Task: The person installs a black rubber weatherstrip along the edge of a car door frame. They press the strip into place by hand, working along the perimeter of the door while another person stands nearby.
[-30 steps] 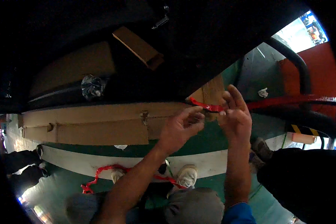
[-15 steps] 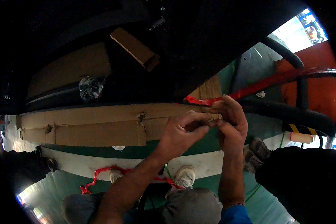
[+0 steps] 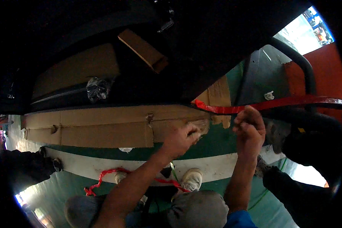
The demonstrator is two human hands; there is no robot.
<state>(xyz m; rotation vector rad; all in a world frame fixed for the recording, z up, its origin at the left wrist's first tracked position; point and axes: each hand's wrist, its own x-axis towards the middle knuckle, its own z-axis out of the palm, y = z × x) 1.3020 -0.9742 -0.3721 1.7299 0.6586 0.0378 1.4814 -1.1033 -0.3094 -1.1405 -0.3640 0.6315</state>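
My left hand (image 3: pixel 180 140) is above a long strip of brown cardboard (image 3: pixel 102 129), its fingers curled and blurred by motion. A pale, smeared scrap (image 3: pixel 204 126) shows at its fingertips; I cannot make out what it is. My right hand (image 3: pixel 250 127), apart from the left, has its fingers curled together just below a red plastic strip (image 3: pixel 224 110). Whatever those fingers may hold is hidden. The red strip runs from the edge of a large dark panel (image 3: pixel 201 49) to the far right. Torn cardboard (image 3: pixel 216 95) lies behind it.
A small cardboard piece (image 3: pixel 142 51) and crumpled clear plastic (image 3: pixel 97 89) rest in the dark recess. Black tubing (image 3: pixel 298 60) curves at the right. Red tape (image 3: pixel 114 170) trails over my shoes (image 3: pixel 192 178). Other people's legs (image 3: pixel 292 190) stand at both sides.
My hands have moved apart from where they met by the cardboard's right end: the left goes left and down, the right goes right. The red strip stands more fully in sight.
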